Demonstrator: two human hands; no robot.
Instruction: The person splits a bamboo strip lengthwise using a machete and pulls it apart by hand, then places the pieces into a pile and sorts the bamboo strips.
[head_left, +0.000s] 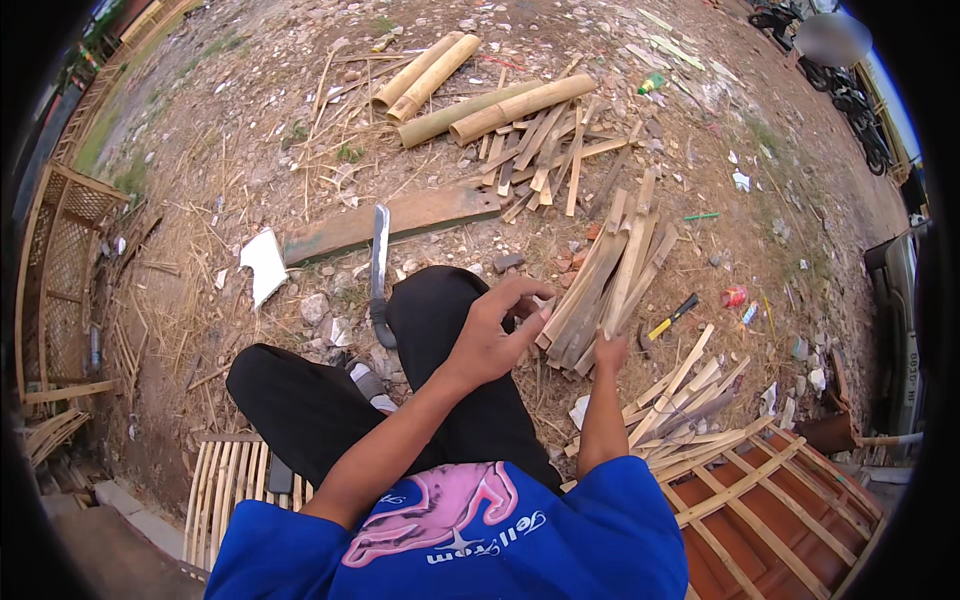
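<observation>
My left hand (497, 330) is raised over my right knee, its fingers curled and thumb and fingertips close together; anything pinched there is too small to name. Just right of it lies a pile of split bamboo strips (590, 290), pointing away from me. At the near end of that pile my right hand (611, 352) is closed around the end of a bamboo strip (629, 265). A machete (380, 250) with a dark handle stands tilted by my right knee, its blade upward, touched by neither hand.
A wooden plank (390, 222) lies ahead, with bamboo poles (520, 108) and more strips (545, 155) beyond. A yellow-and-black handled tool (672, 316) rests right of the pile. More strips (690, 395) and a slatted bamboo frame (770, 500) are at lower right. Rubble and litter cover the ground.
</observation>
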